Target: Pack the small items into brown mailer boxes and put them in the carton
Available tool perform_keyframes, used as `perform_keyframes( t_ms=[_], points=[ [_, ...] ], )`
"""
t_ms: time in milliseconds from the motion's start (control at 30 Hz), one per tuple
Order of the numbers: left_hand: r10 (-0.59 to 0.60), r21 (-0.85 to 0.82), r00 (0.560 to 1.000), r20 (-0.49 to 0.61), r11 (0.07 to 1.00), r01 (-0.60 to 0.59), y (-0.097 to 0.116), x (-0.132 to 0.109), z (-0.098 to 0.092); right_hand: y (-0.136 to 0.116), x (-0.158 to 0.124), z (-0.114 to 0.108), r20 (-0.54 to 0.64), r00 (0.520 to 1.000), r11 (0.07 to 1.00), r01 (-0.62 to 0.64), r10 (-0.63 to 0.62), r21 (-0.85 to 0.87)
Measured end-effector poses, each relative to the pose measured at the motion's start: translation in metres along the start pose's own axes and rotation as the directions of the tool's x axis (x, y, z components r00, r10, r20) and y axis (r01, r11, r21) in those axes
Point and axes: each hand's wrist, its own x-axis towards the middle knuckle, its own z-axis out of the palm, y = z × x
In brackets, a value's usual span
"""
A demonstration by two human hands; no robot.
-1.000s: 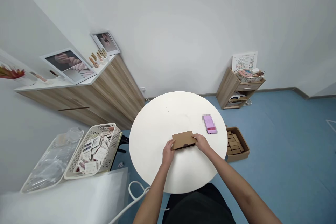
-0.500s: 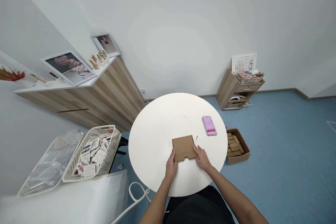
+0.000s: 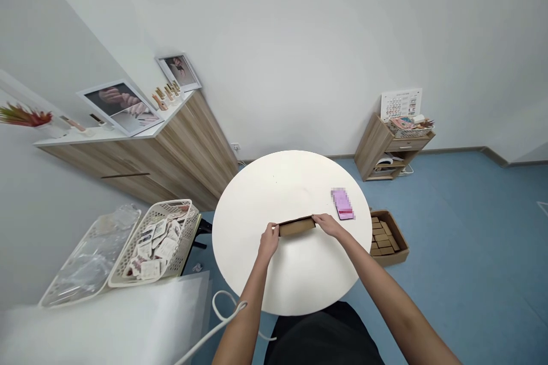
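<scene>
A small flat brown cardboard box (image 3: 296, 226) is held between both my hands above the middle of a round white table (image 3: 265, 194). It is tipped so that only its thin edge faces me. My left hand (image 3: 269, 239) grips its left end and my right hand (image 3: 327, 224) grips its right end, fingers closed on the card. A pink, blurred-out flat item (image 3: 343, 204) lies on the table just right of my right hand.
An open carton of small brown boxes (image 3: 385, 235) sits on the blue floor right of the table. Left of it stand a white basket of packets (image 3: 156, 244) and a clear tray (image 3: 88, 259). A wooden cabinet (image 3: 171, 148) and a small shelf unit (image 3: 391, 145) line the wall.
Half a second ago the box lay flat on the table near me with its top showing. Now both hands have moved it farther away and tipped it up on edge.
</scene>
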Motion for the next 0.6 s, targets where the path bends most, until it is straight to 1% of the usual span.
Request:
perform_keyframes(
  t_ms=[67, 167, 333, 467, 533, 600],
  points=[
    [-0.038, -0.009, 0.998, 0.050, 0.999, 0.039, 0.007, 0.006, -0.003, -0.003, 0.007, -0.005, 0.062, 0.997, 0.999, -0.038, 0.039, -0.025],
    [-0.063, -0.071, 0.992, 0.109, 0.995, 0.071, 0.017, 0.013, -0.008, -0.002, 0.013, -0.011, 0.112, 0.991, 0.998, -0.069, 0.069, -0.002],
    [-0.068, -0.141, 0.981, 0.184, 0.986, 0.095, 0.022, 0.017, -0.020, 0.003, 0.019, -0.017, 0.189, 0.981, 0.999, -0.044, 0.039, 0.025],
    [-0.071, -0.249, 0.957, 0.282, 0.958, 0.144, 0.019, 0.019, -0.028, 0.006, 0.023, -0.018, 0.181, 0.982, 0.998, -0.056, 0.056, -0.007],
    [-0.071, -0.267, 0.954, 0.293, 0.951, 0.153, 0.019, 0.020, -0.030, 0.006, 0.025, -0.018, 0.165, 0.984, 0.997, -0.065, 0.069, -0.030],
    [-0.080, -0.263, 0.959, 0.272, 0.952, 0.154, 0.019, 0.022, -0.031, 0.005, 0.026, -0.017, 0.144, 0.986, 0.995, -0.077, 0.086, -0.066]
  ],
)
